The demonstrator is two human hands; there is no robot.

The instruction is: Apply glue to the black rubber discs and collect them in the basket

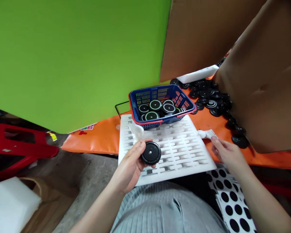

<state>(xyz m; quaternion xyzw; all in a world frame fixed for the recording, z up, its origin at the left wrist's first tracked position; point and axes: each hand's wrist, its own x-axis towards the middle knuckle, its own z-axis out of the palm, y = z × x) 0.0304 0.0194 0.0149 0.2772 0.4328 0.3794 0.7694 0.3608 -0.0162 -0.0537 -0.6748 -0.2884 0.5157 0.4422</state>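
Observation:
My left hand (133, 165) is closed around a black round disc (150, 152), its flat face with a small pale centre turned up. It is held over the near left part of a white slotted foam board (177, 176). My right hand (229, 155) pinches a small white tube (210, 133) by one end, just past the board's right edge. A crumpled white tissue (136, 131) lies on the board beyond my left hand. Behind it a blue basket (157, 124) with red handles holds several black discs (155, 105) with pale or green rings.
Many loose black discs (205, 94) are heaped on the orange table cover (99, 136) at the right, against cardboard (264, 81). A green panel (75, 58) stands behind. Sheets of black circles (232, 204) lie at lower right. A red stool (19, 145) stands left.

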